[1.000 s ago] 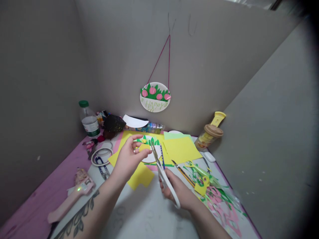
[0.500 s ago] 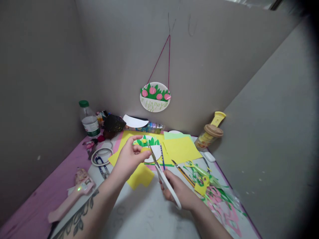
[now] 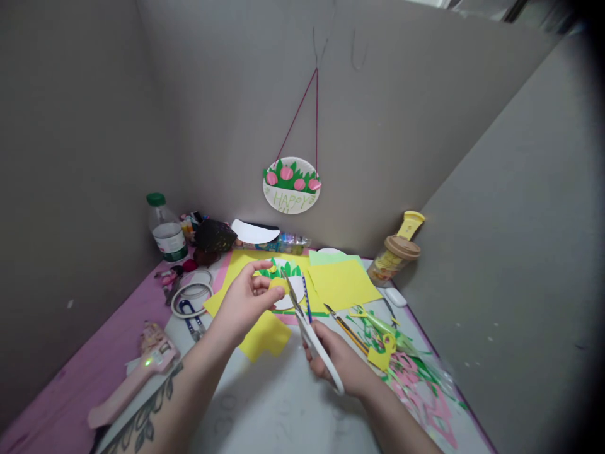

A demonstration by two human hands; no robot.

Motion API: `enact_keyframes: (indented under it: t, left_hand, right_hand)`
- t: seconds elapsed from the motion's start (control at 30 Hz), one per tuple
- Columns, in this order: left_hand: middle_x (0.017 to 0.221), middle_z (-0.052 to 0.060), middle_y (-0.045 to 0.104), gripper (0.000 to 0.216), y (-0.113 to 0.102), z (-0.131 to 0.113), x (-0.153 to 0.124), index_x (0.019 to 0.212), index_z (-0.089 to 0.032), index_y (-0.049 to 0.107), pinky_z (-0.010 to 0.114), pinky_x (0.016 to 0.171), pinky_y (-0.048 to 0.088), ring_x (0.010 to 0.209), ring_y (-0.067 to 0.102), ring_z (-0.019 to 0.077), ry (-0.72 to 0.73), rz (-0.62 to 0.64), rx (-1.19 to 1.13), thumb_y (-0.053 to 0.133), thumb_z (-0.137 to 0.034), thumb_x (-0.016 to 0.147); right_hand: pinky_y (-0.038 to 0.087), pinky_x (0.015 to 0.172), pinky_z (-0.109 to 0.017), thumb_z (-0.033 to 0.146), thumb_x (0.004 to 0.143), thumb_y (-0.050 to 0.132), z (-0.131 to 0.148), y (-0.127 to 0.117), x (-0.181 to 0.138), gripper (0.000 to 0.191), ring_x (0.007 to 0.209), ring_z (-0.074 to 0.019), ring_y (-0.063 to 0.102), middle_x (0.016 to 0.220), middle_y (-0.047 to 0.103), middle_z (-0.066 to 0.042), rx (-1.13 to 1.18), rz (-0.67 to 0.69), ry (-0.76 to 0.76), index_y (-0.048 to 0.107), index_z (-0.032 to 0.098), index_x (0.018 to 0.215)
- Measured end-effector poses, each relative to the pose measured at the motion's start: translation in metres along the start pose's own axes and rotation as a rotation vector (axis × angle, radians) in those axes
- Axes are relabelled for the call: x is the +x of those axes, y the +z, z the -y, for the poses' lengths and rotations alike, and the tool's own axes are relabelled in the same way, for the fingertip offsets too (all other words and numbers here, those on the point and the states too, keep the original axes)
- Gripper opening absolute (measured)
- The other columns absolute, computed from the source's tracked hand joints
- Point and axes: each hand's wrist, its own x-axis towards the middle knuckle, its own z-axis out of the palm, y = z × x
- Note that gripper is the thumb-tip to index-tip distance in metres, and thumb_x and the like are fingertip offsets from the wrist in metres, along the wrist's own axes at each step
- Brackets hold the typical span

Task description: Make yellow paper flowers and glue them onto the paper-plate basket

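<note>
My left hand [image 3: 250,296] pinches a small piece of yellow paper [image 3: 278,285] between thumb and fingers. White-handled scissors [image 3: 317,347] are gripped in my right hand [image 3: 333,359], their blades pointing up and away, right beside the yellow piece. Whether the blades touch the paper I cannot tell. Beyond my hands lies a white paper-plate craft [image 3: 296,290] with green paper leaves, partly hidden by my left hand and the scissors. A notched sheet of yellow paper [image 3: 265,337] lies on the table below my left hand.
A pink hot glue gun [image 3: 135,381] with a green light lies at left, near a bottle [image 3: 169,236] and tape rolls [image 3: 191,299]. Yellow sheets [image 3: 345,284], a craft knife [image 3: 347,329], paper scraps [image 3: 416,384] and a lidded cup [image 3: 394,258] are at right. A decorated plate [image 3: 292,200] hangs on the wall.
The whole view has shifted slightly, with the scene sitting a little further left. Both hands keep nearly the same pose, still holding the yellow paper and the scissors.
</note>
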Motion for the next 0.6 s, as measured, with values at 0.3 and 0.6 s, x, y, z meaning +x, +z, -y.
enact_keyframes:
  t: [0.3, 0.6]
  left_hand:
    - [0.057, -0.008, 0.050, 0.040, 0.001, 0.001, 0.001, 0.099, -0.018, 0.049, 0.023, 0.055, 0.048, 0.058, 0.060, 0.0122, -0.008, 0.002, 0.016, 0.069, -0.025, 0.064]
    - [0.057, -0.008, 0.049, 0.037, 0.002, -0.001, 0.000, 0.095, -0.018, 0.049, 0.024, 0.056, 0.048, 0.058, 0.059, 0.0122, -0.023, 0.000, 0.013, 0.069, -0.025, 0.065]
  right_hand:
    - [0.035, 0.052, -0.021, 0.012, 0.057, 0.048, -0.008, -0.001, 0.000, 0.030, 0.060, -0.0095, 0.042, 0.073, 0.049, 0.003, 0.070, 0.044, -0.025, 0.045, 0.020, 0.086]
    - [0.036, 0.054, -0.021, 0.009, 0.057, 0.049, -0.013, -0.002, 0.000, 0.033, 0.062, -0.0098, 0.043, 0.075, 0.050, 0.002, 0.063, 0.041, -0.013, 0.046, 0.019, 0.089]
